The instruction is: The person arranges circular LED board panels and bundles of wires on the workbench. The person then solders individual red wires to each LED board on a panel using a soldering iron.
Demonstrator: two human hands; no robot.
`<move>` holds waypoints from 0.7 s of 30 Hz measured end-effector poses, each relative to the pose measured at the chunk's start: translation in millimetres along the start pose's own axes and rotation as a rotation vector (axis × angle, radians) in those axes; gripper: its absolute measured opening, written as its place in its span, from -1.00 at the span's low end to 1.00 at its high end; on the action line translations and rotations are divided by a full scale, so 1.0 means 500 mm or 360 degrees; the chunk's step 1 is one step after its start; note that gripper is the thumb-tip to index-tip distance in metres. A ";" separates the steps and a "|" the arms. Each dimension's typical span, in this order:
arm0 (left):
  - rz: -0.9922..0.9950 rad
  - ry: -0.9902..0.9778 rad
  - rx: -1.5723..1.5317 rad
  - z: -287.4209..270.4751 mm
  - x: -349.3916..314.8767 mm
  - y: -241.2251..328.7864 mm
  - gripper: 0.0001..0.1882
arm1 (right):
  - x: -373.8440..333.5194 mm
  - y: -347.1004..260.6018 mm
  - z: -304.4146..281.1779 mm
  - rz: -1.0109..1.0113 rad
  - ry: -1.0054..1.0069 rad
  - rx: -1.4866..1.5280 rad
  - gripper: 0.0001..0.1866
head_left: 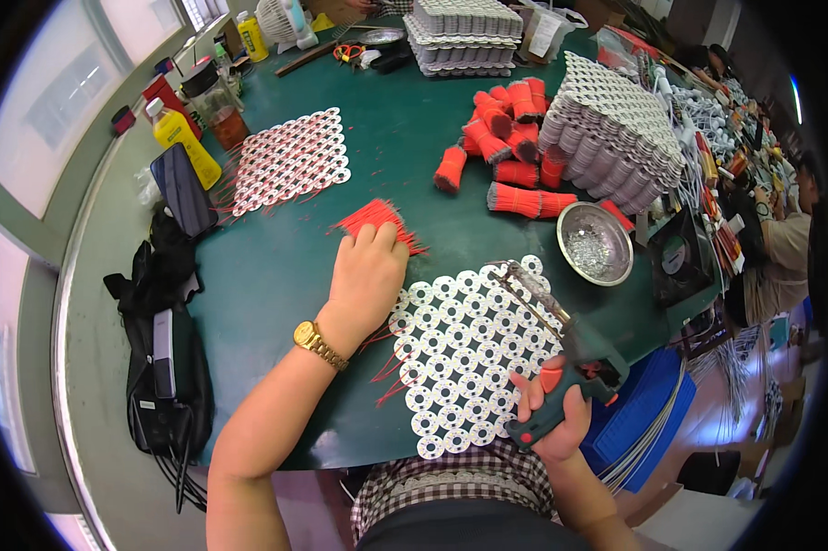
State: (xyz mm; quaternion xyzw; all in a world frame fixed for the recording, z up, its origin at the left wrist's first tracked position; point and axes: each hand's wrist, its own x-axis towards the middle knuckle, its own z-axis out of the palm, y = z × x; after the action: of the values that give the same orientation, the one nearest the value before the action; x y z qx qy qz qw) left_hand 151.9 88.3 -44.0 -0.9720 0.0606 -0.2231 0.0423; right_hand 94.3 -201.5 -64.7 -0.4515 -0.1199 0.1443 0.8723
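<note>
My left hand (368,275), with a gold watch on its wrist, rests on a loose fan of short red wires (373,218) on the green table, fingers curled over their near ends. My right hand (552,413) grips the orange-and-green handle of a soldering gun (561,354), its long metal tip lying over the far part of a panel of round white circuit discs (469,349) in front of me. Several red wires stick out from the panel's left edge.
A second disc panel with red wires (290,161) lies far left. Bundles of red wire (510,138), stacked disc panels (616,129), a steel bowl (595,242), yellow bottles (183,138) and a black bag (162,340) surround the table (267,275). Another person (781,239) works at right.
</note>
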 end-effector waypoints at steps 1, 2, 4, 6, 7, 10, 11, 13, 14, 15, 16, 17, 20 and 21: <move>0.0011 0.0002 0.0000 0.004 0.001 0.000 -0.94 | 0.003 0.001 0.001 0.0015 0.0021 0.0060 -0.49; 0.0027 0.0004 0.0062 0.008 0.002 0.003 -0.94 | 0.006 0.002 0.001 0.0028 0.0048 0.0118 -0.47; 0.0060 0.0009 0.0120 0.012 0.005 0.010 -0.94 | 0.019 0.006 0.002 0.0034 0.0039 0.0142 -0.52; -0.0007 0.0007 0.0163 0.010 0.004 0.016 -0.92 | 0.027 0.002 0.009 0.0082 0.0066 0.0159 -0.55; 0.0009 0.0005 0.0165 0.010 0.002 0.019 -0.92 | 0.026 0.001 0.007 0.0074 0.0076 0.0167 -0.55; -0.0046 -0.0005 0.0106 0.012 -0.002 0.021 -0.87 | 0.025 0.001 0.003 0.0073 0.0063 0.0240 -0.56; -0.0063 0.0019 0.0081 0.014 -0.002 0.021 -0.87 | 0.026 0.000 0.003 0.0074 0.0045 0.0233 -0.56; -0.0067 0.0040 0.0061 0.020 -0.006 0.020 -0.87 | 0.026 0.000 0.004 0.0067 0.0033 0.0237 -0.56; -0.0081 0.0068 0.0032 0.026 -0.007 0.021 -0.90 | 0.025 -0.001 0.004 0.0069 0.0035 0.0217 -0.55; -0.0095 0.0096 0.0002 0.029 -0.007 0.022 -0.91 | 0.024 -0.001 0.004 0.0071 0.0036 0.0197 -0.54; -0.0080 0.0095 0.0002 0.029 -0.008 0.020 -0.91 | 0.025 0.001 0.005 0.0062 0.0047 0.0204 -0.54; -0.0050 0.0123 0.0019 0.029 -0.011 0.019 -0.90 | 0.024 0.002 0.004 0.0054 0.0031 0.0188 -0.53; -0.0028 0.0162 0.0044 0.026 -0.012 0.015 -0.87 | 0.022 0.004 0.003 0.0032 0.0012 0.0157 -0.52; -0.0048 0.0176 0.0053 0.024 -0.012 0.014 -0.86 | 0.020 0.004 0.004 0.0025 0.0000 0.0137 -0.52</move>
State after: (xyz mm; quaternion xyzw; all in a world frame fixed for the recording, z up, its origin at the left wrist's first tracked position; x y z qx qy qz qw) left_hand 151.2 82.9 -58.3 -0.9581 0.0443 -0.2782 0.0516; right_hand 102.9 -195.2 -64.5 -0.4146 -0.1101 0.1563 0.8897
